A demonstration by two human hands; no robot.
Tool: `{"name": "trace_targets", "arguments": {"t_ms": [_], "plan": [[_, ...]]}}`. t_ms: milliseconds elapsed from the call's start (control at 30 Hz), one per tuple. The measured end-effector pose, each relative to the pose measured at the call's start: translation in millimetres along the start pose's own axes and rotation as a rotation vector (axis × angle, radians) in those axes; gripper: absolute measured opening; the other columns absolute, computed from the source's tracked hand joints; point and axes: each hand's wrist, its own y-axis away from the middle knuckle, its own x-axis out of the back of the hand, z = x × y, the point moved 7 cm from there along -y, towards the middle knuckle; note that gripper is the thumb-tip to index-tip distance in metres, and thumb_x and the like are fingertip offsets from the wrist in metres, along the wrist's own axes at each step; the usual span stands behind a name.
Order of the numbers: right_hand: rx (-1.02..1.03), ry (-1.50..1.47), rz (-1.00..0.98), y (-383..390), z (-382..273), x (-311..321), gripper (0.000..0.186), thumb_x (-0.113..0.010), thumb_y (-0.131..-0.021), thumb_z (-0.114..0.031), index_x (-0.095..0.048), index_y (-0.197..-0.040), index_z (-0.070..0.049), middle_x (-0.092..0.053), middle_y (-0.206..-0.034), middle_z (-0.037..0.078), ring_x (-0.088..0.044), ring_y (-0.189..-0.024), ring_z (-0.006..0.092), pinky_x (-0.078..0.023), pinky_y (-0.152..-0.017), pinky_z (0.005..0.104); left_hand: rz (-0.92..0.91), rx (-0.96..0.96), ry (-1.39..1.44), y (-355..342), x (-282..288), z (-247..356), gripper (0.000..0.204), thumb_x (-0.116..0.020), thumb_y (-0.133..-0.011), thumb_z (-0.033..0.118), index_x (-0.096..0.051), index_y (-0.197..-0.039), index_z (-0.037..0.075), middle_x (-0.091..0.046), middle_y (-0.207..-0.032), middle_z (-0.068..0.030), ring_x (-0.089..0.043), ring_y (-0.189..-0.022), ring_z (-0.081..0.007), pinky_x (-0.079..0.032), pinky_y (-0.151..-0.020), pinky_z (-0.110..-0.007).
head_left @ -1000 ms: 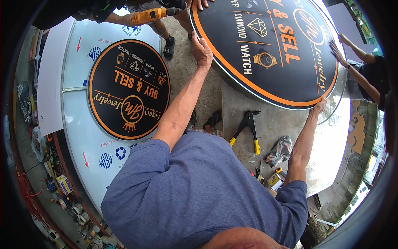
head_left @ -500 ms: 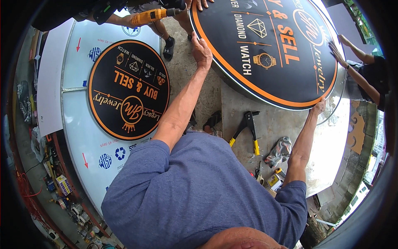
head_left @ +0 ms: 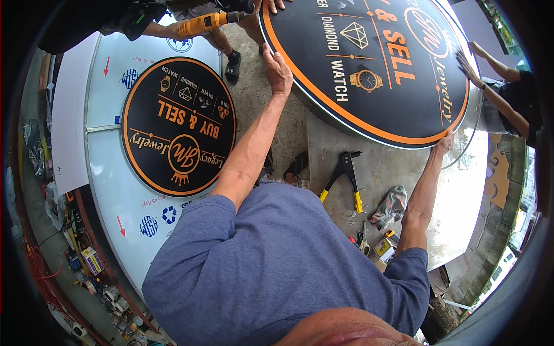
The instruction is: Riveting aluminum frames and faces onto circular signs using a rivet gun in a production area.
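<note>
1. A pale-blue sheet (head_left: 104, 153) lies at left, a grey tabletop (head_left: 326, 141) at right.
2. The large round sign (head_left: 381, 63), black with an orange ring, is over the tabletop at upper right.
3. A second round sign (head_left: 179, 127) lies flat on the sheet.
4. An orange drill (head_left: 202, 24) is in a co-worker's hand (head_left: 172, 30), its tip near the large round sign.
5. A yellow-handled riveter (head_left: 347, 172) lies on the tabletop.
6. The left hand (head_left: 278, 70) grips the large round sign's left rim.
7. The right hand (head_left: 443, 144) holds its lower-right rim.
</note>
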Motion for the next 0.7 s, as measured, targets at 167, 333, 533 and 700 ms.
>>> {"name": "trace_targets", "arguments": {"t_ms": [167,333,533,700], "plan": [[0.002,0.003,0.008,2.6,0.5,5.7,0.038,-0.046,-0.107,-0.023,-0.06,-0.133,0.001,-0.067,-0.123,0.013,-0.068,-0.102,0.0254,-0.057,-0.087,0.0357,-0.071,0.022,-0.011,1.3,-4.1,3.3,0.055,-0.029,-0.11,0.028,-0.027,-0.155,-0.003,-0.039,-0.154,-0.0302,-0.053,-0.134,-0.0413,-0.049,-0.109,-0.045],[0.004,0.047,0.029,14.4,-9.6,-8.6,0.036,-0.044,-0.107,-0.022,-0.063,-0.128,0.001,-0.068,-0.118,0.013,-0.068,-0.1,0.0255,-0.056,-0.086,0.0362,-0.048,0.019,-0.028,-4.8,-0.5,-8.9,0.055,-0.03,-0.11,0.028,-0.027,-0.156,-0.002,-0.039,-0.155,-0.0301,-0.051,-0.136,-0.0416,-0.047,-0.111,-0.044],[0.017,0.083,0.017,7.3,-5.6,1.0,0.037,-0.045,-0.107,-0.022,-0.063,-0.127,0.003,-0.068,-0.118,0.013,-0.068,-0.1,0.0258,-0.056,-0.086,0.0369,-0.063,0.019,0.003,-0.4,-3.5,-3.7,0.055,-0.031,-0.11,0.028,-0.027,-0.156,-0.002,-0.039,-0.155,-0.0301,-0.055,-0.132,-0.0409,-0.05,-0.107,-0.043],[0.0,-0.011,0.019,-1.7,3.0,1.7,0.039,-0.046,-0.107,-0.023,-0.061,-0.131,0.003,-0.068,-0.12,0.014,-0.068,-0.101,0.0261,-0.056,-0.086,0.0368,-0.039,-0.027,-0.045,-2.2,-1.4,-1.6,0.054,-0.032,-0.11,0.027,-0.028,-0.155,-0.002,-0.042,-0.153,-0.0305,-0.06,-0.126,-0.0409,-0.054,-0.103,-0.042]]}}
